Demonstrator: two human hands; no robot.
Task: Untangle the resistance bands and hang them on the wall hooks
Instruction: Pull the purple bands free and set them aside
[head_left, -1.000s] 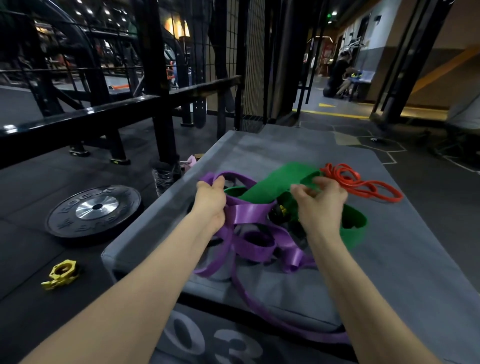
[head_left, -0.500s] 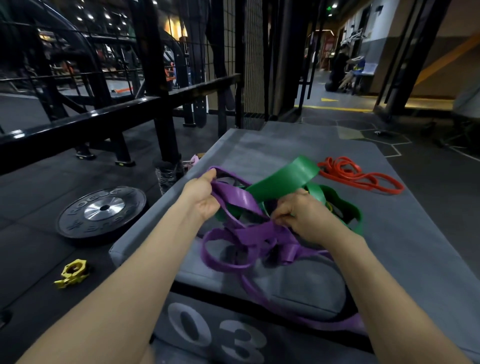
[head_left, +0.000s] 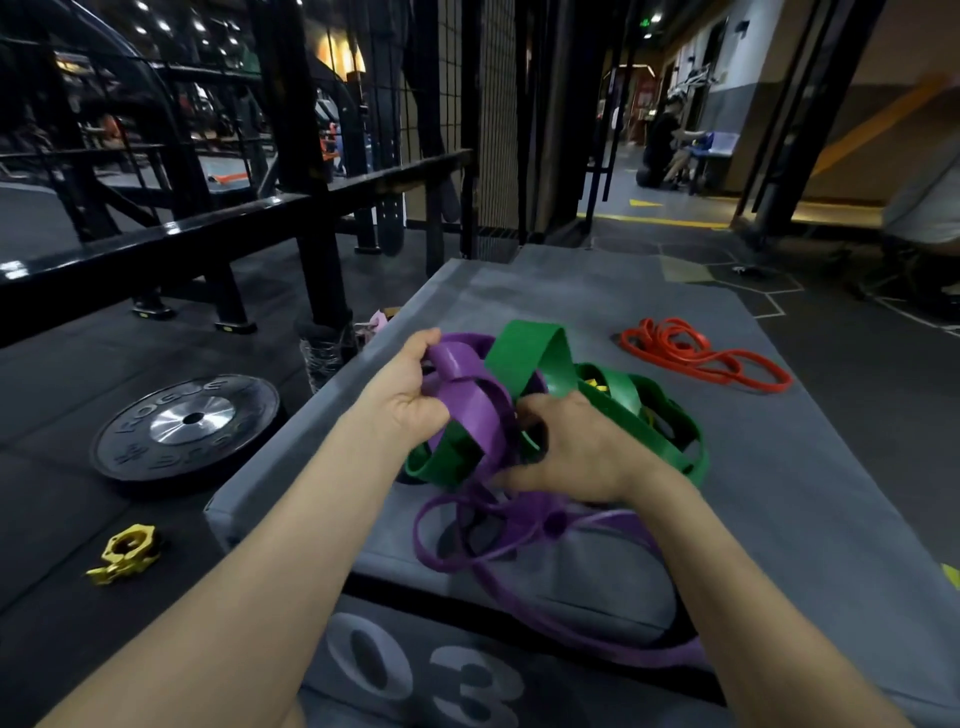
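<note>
A purple resistance band and a wide green band lie knotted together on a grey padded box. My left hand pinches an upper loop of the purple band and holds it lifted. My right hand is closed around the middle of the tangle, where purple and green cross. Lower purple loops trail over the box's front edge. A red band lies apart at the far right of the box top. No wall hooks are in view.
A black weight plate and a yellow barbell collar lie on the floor to the left. Black rack rails and a mesh panel stand behind. A person sits far back on the right.
Both hands have drawn closer together over the tangle. The left hand has lifted its purple loop higher, and the green band now arches up between the hands; the red band now lies clear of the right hand.
</note>
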